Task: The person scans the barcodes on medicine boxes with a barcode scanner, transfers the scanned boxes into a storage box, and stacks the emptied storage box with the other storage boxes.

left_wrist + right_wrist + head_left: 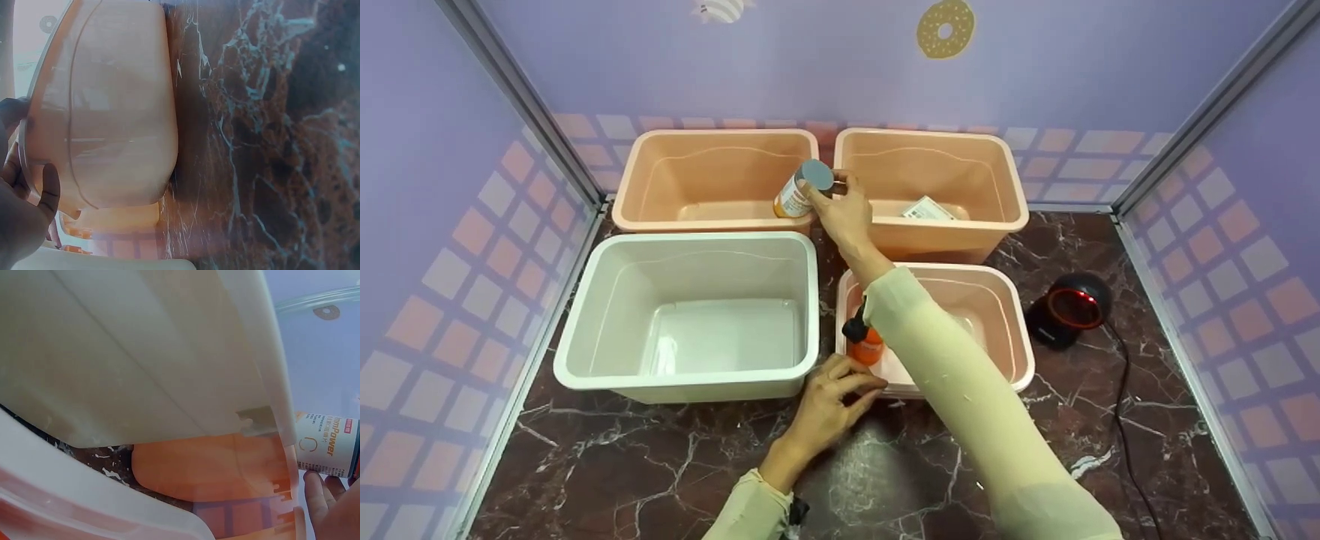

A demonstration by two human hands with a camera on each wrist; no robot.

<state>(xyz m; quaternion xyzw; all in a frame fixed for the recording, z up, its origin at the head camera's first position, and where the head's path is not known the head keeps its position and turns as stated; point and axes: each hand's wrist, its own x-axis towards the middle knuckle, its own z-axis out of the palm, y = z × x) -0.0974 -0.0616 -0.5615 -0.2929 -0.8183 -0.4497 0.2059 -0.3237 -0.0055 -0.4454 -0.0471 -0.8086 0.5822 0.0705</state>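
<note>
My right hand (846, 214) holds a white and orange supplement bottle (793, 199) with a grey-blue lid, tilted over the right end of the back-left orange bin (720, 225). In the right wrist view, printed lettering shows on the bottle (329, 444) beside the fingers. My left hand (829, 397) is at the near-left corner of the small pink bin (1024, 352). The left wrist view shows its thumb against the bin's (118, 112) outer wall and fingers over the rim. Inside that bin stands an orange bottle (868, 349) with a black top, partly behind my right sleeve.
A large white bin (686, 380) stands front left. The back-right orange bin (934, 244) contains a small white box (928, 208). To the right, a black scanner (1078, 300) glows red, its cable (1121, 405) trailing forward over the dark marble surface. Purple walls enclose three sides.
</note>
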